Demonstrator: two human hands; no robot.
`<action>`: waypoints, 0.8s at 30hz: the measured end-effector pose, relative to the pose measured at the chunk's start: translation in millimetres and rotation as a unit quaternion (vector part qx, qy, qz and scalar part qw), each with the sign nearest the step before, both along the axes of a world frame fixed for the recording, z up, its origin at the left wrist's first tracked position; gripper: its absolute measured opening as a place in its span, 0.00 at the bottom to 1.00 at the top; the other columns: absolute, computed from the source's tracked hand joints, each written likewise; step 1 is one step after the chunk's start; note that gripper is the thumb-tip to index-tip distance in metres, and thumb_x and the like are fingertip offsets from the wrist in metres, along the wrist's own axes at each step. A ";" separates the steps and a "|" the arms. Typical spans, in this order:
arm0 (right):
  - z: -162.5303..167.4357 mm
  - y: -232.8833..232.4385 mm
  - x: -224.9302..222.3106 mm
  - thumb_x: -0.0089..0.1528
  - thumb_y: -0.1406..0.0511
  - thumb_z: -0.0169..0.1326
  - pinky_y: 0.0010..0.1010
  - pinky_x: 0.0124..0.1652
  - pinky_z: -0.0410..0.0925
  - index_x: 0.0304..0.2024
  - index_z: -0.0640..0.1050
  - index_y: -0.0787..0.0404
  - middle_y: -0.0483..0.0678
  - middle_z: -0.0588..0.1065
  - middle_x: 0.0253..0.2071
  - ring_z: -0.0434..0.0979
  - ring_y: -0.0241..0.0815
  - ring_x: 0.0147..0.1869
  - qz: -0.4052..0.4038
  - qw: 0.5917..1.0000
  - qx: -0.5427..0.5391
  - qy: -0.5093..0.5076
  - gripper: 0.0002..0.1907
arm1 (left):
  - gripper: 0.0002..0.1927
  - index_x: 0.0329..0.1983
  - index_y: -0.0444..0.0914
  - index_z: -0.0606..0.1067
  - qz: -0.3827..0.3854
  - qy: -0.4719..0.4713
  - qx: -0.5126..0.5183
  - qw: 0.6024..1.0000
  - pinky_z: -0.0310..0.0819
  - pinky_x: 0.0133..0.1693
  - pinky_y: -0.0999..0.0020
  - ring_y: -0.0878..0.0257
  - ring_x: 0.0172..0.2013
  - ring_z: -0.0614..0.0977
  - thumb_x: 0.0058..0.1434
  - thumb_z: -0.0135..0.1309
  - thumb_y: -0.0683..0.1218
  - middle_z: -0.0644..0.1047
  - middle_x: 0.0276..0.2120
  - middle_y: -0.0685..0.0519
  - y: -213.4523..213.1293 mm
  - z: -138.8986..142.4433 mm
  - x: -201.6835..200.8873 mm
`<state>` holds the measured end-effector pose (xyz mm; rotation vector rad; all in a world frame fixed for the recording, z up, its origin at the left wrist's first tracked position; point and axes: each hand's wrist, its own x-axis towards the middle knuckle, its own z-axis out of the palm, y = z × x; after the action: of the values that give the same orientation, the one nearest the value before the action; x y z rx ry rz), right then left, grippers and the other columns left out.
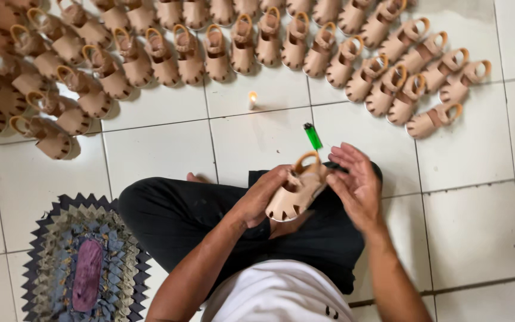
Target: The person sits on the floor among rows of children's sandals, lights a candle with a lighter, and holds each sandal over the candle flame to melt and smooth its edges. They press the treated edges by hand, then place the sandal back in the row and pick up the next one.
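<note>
Head view looks down on a seated person whose left hand (261, 200) grips a small tan sandal (296, 192) from its left side, fingers wrapped under the sole, holding it tilted above the lap with the toe end pointing down toward the body. Just to the sandal's right, the right hand (356, 185) is open with fingers spread, its fingertips touching or nearly touching the heel strap. Beyond the hands, a green lighter (312, 136) lies on the white tiled floor (162, 149), and farther out a short lit candle (252, 99) stands on a tile. Rows of matching sandals (242, 45) curve across the floor past the candle. A patchwork mat (84, 262) lies beside the person's left knee.
</note>
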<state>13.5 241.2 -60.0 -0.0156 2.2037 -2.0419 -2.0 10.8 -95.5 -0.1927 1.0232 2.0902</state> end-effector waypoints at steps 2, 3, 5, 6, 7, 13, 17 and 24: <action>-21.7 -34.3 8.3 0.71 0.60 0.44 0.40 0.67 0.63 0.71 0.62 0.62 0.50 0.69 0.68 0.68 0.43 0.71 -0.034 0.982 -0.167 -0.080 0.27 | 0.30 0.68 0.35 0.64 0.099 -0.037 0.026 0.994 0.78 0.49 0.65 0.59 0.50 0.78 0.72 0.41 0.60 0.75 0.51 0.47 -6.4 -9.4 2.5; -29.7 -50.7 15.1 0.71 0.55 0.40 0.42 0.64 0.66 0.73 0.60 0.60 0.49 0.69 0.68 0.69 0.42 0.70 -0.015 0.944 -0.286 -0.163 0.30 | 0.29 0.68 0.36 0.64 0.134 -0.036 0.020 0.990 0.77 0.50 0.65 0.60 0.51 0.78 0.73 0.40 0.60 0.75 0.51 0.47 -6.9 -13.0 4.5; -40.3 -78.1 23.4 0.71 0.53 0.39 0.44 0.62 0.66 0.73 0.58 0.59 0.49 0.67 0.68 0.68 0.43 0.69 0.001 0.926 -0.314 -0.208 0.31 | 0.28 0.70 0.37 0.63 0.172 0.021 -0.007 0.985 0.74 0.54 0.65 0.61 0.54 0.76 0.74 0.38 0.57 0.73 0.55 0.47 -7.2 -17.8 4.2; -43.3 -86.3 24.2 0.71 0.52 0.38 0.44 0.62 0.66 0.73 0.57 0.58 0.48 0.66 0.68 0.68 0.43 0.69 0.007 0.916 -0.328 -0.230 0.31 | 0.27 0.71 0.37 0.63 0.175 0.076 -0.028 0.981 0.72 0.57 0.66 0.61 0.56 0.75 0.75 0.39 0.55 0.73 0.58 0.46 -6.2 -19.1 3.8; -44.9 -89.6 20.9 0.71 0.53 0.39 0.42 0.63 0.64 0.74 0.57 0.57 0.48 0.65 0.69 0.66 0.42 0.70 0.000 0.923 -0.315 -0.221 0.31 | 0.26 0.72 0.37 0.62 0.178 0.131 -0.050 0.974 0.69 0.60 0.67 0.62 0.59 0.74 0.76 0.39 0.53 0.72 0.60 0.46 -6.3 -20.0 0.9; -51.1 -77.4 -5.2 0.70 0.52 0.40 0.41 0.62 0.65 0.71 0.62 0.58 0.48 0.68 0.66 0.68 0.42 0.67 -0.061 0.935 -0.278 -0.209 0.30 | 0.27 0.74 0.39 0.59 0.116 0.201 -0.109 0.967 0.66 0.62 0.65 0.59 0.63 0.72 0.74 0.40 0.51 0.71 0.64 0.47 -10.8 -24.5 -16.1; -45.8 -71.3 -23.3 0.73 0.47 0.35 0.45 0.49 0.69 0.64 0.69 0.63 0.52 0.75 0.55 0.76 0.47 0.55 -0.065 0.922 -0.333 -0.188 0.31 | 0.28 0.74 0.41 0.60 0.056 0.168 -0.143 0.974 0.69 0.56 0.60 0.58 0.56 0.75 0.73 0.41 0.53 0.73 0.60 0.43 -15.2 -30.1 -27.7; 25.3 -25.0 -137.3 0.73 0.48 0.37 0.42 0.70 0.66 0.75 0.60 0.60 0.47 0.69 0.71 0.74 0.43 0.71 -0.159 0.931 -0.327 0.037 0.34 | 0.37 0.68 0.33 0.69 0.190 0.225 -0.292 0.910 0.63 0.65 0.55 0.49 0.60 0.75 0.73 0.29 0.65 0.74 0.65 0.42 -56.4 -56.0 -92.6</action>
<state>-123.8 216.2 -34.7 0.2109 1.5253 -2.9057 -94.6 -45.5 -151.5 -0.2237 2.0271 2.1543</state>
